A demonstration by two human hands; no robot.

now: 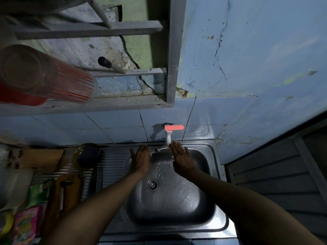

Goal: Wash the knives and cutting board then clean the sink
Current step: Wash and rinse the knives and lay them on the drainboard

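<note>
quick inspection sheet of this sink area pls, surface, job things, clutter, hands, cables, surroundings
surface: steel sink with a wet basin; drain uncovered; ribbed drainboard on its left.
job's things: wooden cutting board lies left of the sink; no knives clearly seen; tap with red lever on the wall above the basin.
clutter: colourful packets and blurred items at far left.
hands: left hand and right hand both flat-fingered over the basin under the tap, holding nothing.
cables: nothing seen.
surroundings: cracked, peeling blue wall; grey rack above; red-striped glass lying on its shelf.
</note>
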